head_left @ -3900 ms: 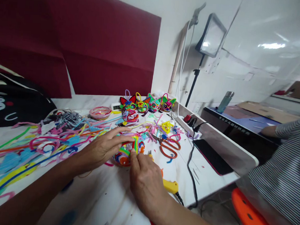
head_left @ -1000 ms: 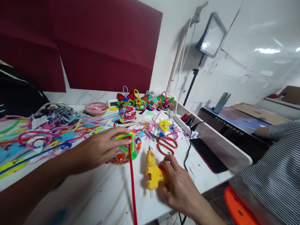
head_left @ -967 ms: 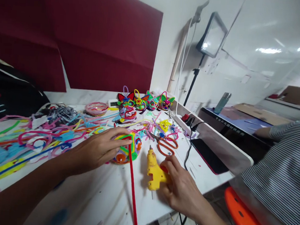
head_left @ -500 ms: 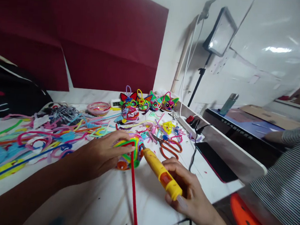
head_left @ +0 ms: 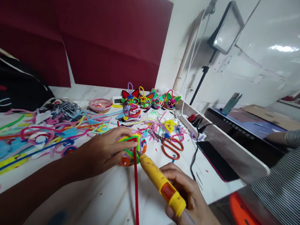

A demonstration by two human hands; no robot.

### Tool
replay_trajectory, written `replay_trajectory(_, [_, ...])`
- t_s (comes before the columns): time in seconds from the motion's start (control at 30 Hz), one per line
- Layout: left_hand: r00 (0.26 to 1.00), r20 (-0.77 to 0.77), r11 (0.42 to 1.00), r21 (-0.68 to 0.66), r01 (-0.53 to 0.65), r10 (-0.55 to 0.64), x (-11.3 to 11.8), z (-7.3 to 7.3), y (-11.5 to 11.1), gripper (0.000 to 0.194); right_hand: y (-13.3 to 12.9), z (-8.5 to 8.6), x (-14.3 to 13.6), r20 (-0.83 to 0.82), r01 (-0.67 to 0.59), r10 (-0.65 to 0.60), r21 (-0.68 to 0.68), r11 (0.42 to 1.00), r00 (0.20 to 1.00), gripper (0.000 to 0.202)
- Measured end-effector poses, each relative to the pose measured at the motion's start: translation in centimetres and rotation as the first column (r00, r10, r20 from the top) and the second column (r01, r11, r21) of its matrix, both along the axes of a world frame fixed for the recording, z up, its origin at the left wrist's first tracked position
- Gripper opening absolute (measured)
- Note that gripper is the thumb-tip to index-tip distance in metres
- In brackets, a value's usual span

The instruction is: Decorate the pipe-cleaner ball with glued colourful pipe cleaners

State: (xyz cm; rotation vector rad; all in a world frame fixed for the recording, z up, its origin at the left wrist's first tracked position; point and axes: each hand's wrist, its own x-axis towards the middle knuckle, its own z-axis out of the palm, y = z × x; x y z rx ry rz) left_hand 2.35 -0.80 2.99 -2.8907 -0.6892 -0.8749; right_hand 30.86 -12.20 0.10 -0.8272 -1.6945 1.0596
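Observation:
My left hand (head_left: 108, 150) is closed on a round, multicoloured pipe-cleaner piece (head_left: 140, 138), pressing a red pipe cleaner (head_left: 136, 191) against its face. The red strip is bent at the top, and its long end runs down past the table's front edge. A yellow glue gun (head_left: 160, 179) is gripped in my right hand (head_left: 185, 195). Its dark nozzle points up and left, right beside the red strip at the lower part of the piece. Whether the nozzle touches is too small to tell.
Orange-handled scissors (head_left: 171, 148) lie right of the piece, near scraps and a black cord. Loose pipe cleaners (head_left: 51, 143) cover the left side. Finished colourful heads (head_left: 145, 100) stand at the back. A dark phone-like slab (head_left: 217, 161) lies right; beyond is a person in striped clothing.
The glue gun's nozzle has moved from the piece's right side down and left to the red strip. The piece appears turned slightly, showing more of its right side. The whole view has shifted a little.

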Motion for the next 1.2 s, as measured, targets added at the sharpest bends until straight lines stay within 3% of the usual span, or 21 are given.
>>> replay_trajectory(0.4, [1.000, -0.010, 0.998, 0.059, 0.001, -0.001, 0.2, 0.4, -0.1, 0.039, 0.0, 0.6, -0.9, 0.049, 0.060, -0.059, -0.003, 0.998, 0.997, 0.033])
replay_trajectory(0.73, [0.996, -0.084, 0.992, 0.114, 0.048, -0.039, -0.3, 0.1, 0.3, 0.040, 0.3, -0.2, 0.3, 0.008, 0.048, -0.048, 0.005, 0.999, 0.999, 0.033])
replay_trajectory(0.9, [0.994, -0.105, 0.985, 0.161, 0.055, -0.038, -0.4, 0.1, 0.2, 0.042, 0.8, 0.3, 0.3, -0.061, 0.037, -0.041, -0.059, 0.998, 0.997, 0.034])
replay_trajectory(1.03, [0.997, -0.080, 0.994, 0.103, 0.021, -0.012, -0.4, 0.2, -0.1, 0.044, 1.3, 0.3, 0.2, -0.167, -0.023, -0.003, -0.151, 0.988, 0.986, 0.034])
replay_trajectory(1.2, [0.997, -0.068, 0.997, 0.075, 0.028, -0.023, -0.3, 0.5, -0.2, 0.044, 1.4, 0.0, 0.2, -0.201, -0.037, 0.002, -0.170, 0.985, 0.980, 0.036])
